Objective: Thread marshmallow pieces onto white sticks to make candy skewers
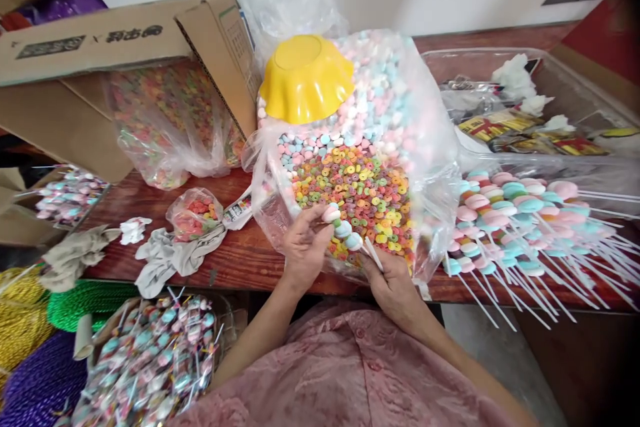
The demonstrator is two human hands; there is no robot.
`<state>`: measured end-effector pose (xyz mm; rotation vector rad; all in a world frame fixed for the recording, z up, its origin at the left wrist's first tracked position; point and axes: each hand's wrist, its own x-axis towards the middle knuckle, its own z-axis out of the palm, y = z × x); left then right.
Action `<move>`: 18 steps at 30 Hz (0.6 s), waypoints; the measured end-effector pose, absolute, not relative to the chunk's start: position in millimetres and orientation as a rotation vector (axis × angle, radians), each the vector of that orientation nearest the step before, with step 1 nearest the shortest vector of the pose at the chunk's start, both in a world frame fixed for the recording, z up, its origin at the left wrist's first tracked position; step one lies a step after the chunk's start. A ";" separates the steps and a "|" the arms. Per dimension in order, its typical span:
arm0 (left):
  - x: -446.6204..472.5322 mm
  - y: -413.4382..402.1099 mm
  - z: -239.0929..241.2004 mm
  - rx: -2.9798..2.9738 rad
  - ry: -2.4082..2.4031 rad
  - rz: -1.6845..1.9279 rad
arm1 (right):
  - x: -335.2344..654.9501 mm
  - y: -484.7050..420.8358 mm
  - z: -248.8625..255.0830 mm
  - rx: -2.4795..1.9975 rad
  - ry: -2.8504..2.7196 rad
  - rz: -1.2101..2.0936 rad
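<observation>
Pinches the candy skewer (pixel 343 229) near its tip with left hand (pixel 306 247), thumb against fingers, and grips white stick (pixel 374 255) in right hand (pixel 394 280), likely for steadiness. Holds it above ring candies (pixel 357 180) amid clear plastic (pixel 436 130), probably for short reach to pieces.

Cardboard box (pixel 135 52): "X" beside characters, possibly Chinese.

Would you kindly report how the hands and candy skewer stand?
Left hand fingering the end candy. Right hand holding the white stick. Candy skewer above ring candies. Upturned yellow bowl beyond, clear of hands.
</observation>
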<state>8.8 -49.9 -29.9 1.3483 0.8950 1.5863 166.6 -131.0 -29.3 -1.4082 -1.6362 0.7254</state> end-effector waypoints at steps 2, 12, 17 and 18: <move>10.8 -46.4 -22.9 1.032 0.841 1.502 | 167.8 -130.9 -31.2 -1.394 -1.692 0.655; 45.8 -59.0 -15.8 0.928 0.901 1.411 | 165.2 -130.0 -32.4 -1.368 -1.702 0.606; 56.5 -66.2 -15.8 1.121 0.873 1.411 | 168.7 -137.9 -38.9 -1.351 -1.663 0.665; 59.1 -66.7 -14.6 1.121 0.850 1.410 | 168.7 -138.6 -39.8 -1.339 -1.631 0.660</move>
